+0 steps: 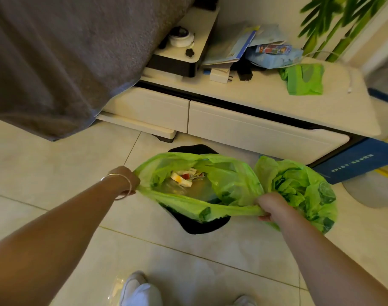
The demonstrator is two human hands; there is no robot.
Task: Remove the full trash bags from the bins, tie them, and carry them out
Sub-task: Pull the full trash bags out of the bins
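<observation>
A green trash bag (228, 184) sits in a black bin (197, 225) on the tiled floor, its mouth pulled wide with wrappers and scraps showing inside. My left hand (127, 181), a bangle on its wrist, grips the bag's left rim. My right hand (271, 206) grips the near right rim, stretched taut between the two hands. A second green bag (303, 188), bunched closed, lies on the floor just right of the bin, behind my right hand.
A low white cabinet (254, 129) with drawers stands behind the bin, carrying papers, a blue packet and a folded green bag (303, 79). A grey cloth (56, 62) hangs at the left. A blue box (356, 163) lies to the right. My shoes (140, 290) are below.
</observation>
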